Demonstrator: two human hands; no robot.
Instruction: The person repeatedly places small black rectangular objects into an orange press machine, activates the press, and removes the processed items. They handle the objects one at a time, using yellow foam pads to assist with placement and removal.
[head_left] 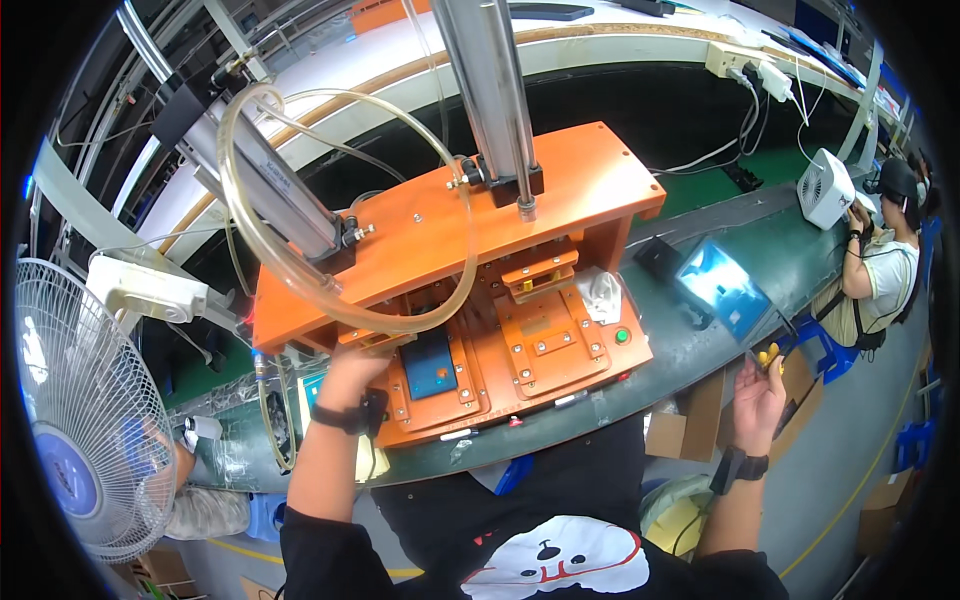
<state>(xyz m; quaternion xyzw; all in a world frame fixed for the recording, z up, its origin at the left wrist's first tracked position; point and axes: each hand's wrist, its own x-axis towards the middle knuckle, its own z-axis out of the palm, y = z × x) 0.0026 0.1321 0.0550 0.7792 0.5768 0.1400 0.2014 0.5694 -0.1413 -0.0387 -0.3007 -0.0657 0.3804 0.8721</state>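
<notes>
My left hand (358, 368) reaches under the top plate of an orange two-cylinder press (420, 245). Its fingers are hidden there. Close beside it, a dark blue rectangular panel (430, 363) lies in the press's left fixture. The right fixture (550, 338) shows its orange block and screws. Out to the right, beyond the bench edge, my right hand (757, 402) is raised with its fingers drawn together. Yellow bits (768, 356) and something small and dark show at its fingertips; what they are is too small to tell.
A glossy blue sheet (725, 288) lies on the green bench right of the press. A clear hose (232, 190) loops over the press. At left stands a fan (85, 420); cardboard boxes (685, 425) sit below the bench. Another person (885, 255) sits far right.
</notes>
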